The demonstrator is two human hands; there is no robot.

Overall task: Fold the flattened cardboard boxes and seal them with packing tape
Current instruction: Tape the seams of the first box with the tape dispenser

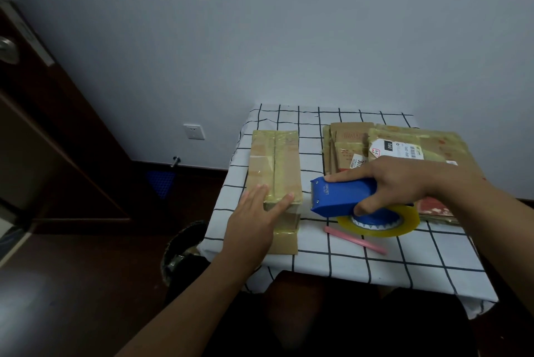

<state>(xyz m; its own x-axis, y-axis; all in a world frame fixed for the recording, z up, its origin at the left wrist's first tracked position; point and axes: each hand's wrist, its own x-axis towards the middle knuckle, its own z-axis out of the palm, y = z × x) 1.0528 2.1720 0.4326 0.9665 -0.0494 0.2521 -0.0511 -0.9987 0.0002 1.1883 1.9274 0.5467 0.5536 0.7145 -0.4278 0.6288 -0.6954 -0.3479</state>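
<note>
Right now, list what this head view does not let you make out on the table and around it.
- Near end of the folded box: partly covered by the left hand.
- Tape roll: part lies under the blue dispenser and the right hand.
- Labels on the flattened boxes: print too small and blurred to read.
- Bin contents: too dark to tell.
- Table legs: hidden by the checked cloth.

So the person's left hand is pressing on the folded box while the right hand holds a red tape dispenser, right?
Nearly. The head view shows the tape dispenser in the right hand is blue, not red. The left hand does press flat on the folded, taped brown cardboard box.
</note>
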